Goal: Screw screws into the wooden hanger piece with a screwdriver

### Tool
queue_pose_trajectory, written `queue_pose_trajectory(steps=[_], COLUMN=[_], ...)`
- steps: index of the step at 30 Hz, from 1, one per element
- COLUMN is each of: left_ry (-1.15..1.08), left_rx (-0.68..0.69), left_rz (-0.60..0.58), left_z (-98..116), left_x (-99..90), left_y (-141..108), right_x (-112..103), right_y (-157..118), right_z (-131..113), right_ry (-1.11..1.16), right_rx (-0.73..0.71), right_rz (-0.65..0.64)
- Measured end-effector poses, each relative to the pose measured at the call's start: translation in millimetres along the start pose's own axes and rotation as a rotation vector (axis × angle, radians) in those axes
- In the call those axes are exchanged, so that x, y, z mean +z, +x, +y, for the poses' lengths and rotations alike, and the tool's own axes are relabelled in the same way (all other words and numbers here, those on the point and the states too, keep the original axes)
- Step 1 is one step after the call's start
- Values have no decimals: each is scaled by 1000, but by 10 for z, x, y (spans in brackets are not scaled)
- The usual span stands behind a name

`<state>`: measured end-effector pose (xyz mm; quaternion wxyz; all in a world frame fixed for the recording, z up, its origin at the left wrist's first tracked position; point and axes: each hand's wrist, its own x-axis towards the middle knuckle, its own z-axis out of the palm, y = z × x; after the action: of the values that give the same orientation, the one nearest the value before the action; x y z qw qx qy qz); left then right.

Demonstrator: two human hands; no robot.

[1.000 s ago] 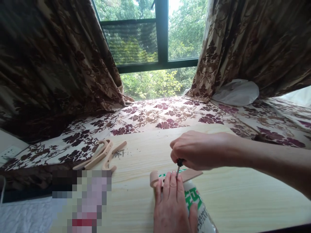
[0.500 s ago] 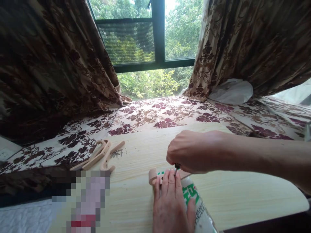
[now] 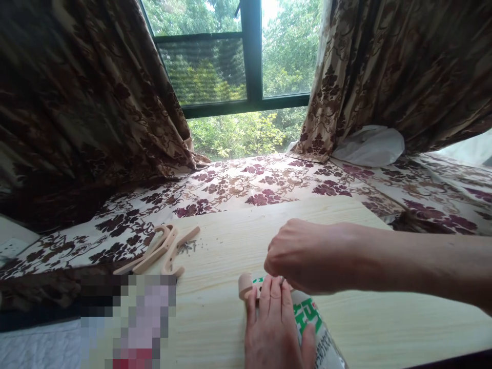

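My left hand (image 3: 272, 328) presses down on a wooden piece (image 3: 245, 286) with a rounded end, its fingers lying over the piece. Beneath that piece is a white packet with green print (image 3: 307, 315) on the pale wooden board (image 3: 215, 307). Just above the left fingertips, my right hand (image 3: 298, 256) is closed in a fist around a tool that is almost wholly hidden; only a small bit of its shaft shows by the left fingers.
Several curved wooden pieces (image 3: 163, 251) lie at the board's left, beside a small heap of screws (image 3: 188, 247). Patterned cloth (image 3: 230, 189) covers the surface behind, with a white plastic bag (image 3: 371, 146) by the right curtain.
My right hand has come down closer to my left fingers, hiding the tool that showed more before. My left hand stays on the wooden piece. The view has shifted slightly.
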<state>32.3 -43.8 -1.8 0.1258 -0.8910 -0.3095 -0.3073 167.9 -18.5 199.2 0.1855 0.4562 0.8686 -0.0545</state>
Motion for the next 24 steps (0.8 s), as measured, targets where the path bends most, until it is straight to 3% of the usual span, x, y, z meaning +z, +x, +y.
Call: queue_pose_trajectory(steps=[3, 9, 14, 20, 24], left_ry=[5, 182, 171, 201, 190], left_rx=[7, 203, 160, 216, 206], left_rz=[65, 88, 114, 8, 25], left_z=[-25, -142, -145, -172, -158], left_x=[39, 59, 76, 88, 69], left_y=[-3, 5, 15, -42, -39], right_x=[62, 81, 30, 77, 50], right_y=[28, 2, -61, 1, -23], right_z=[3, 87, 33, 41, 53], right_ry=[28, 75, 29, 9, -18], right_rx=[42, 34, 12, 62, 64], right_rz=[30, 36, 14, 73, 21])
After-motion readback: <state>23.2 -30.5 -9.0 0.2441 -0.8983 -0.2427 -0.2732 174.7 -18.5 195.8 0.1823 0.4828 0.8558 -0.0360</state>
